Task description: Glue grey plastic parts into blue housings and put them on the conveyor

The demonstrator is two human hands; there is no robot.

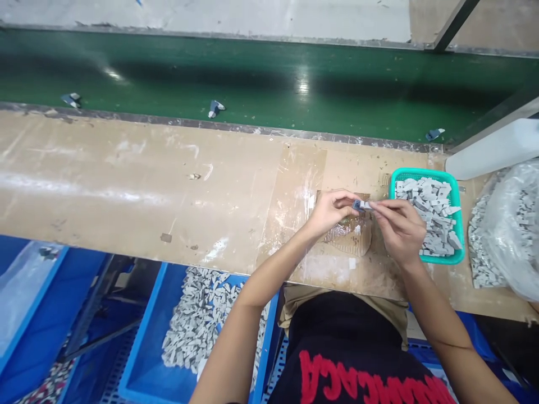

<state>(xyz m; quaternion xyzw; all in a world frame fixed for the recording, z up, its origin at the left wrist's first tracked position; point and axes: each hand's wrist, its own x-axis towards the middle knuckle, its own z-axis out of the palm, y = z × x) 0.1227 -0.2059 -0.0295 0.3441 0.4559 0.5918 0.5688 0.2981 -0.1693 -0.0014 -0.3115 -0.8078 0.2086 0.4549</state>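
Note:
Between the fingertips of my left hand (334, 210) is a small dark blue-grey plastic part (357, 205). My right hand (400, 227) pinches a light grey plastic piece (366, 206) against its right end; whether the two are joined, I cannot tell. Both hands are raised over a piece of cardboard (356, 241) with a wet, shiny patch on it. Close to my right hand stands a green plastic basket (457, 224) filled with loose light grey pieces (425, 196).
Beyond the table (138, 168) runs a green conveyor belt (261, 84) carrying a few two-tone parts (216, 108). At right are a clear bag (511, 224) of grey pieces and a white container (497, 148). A blue bin (145, 331) of grey parts sits below the table's front edge.

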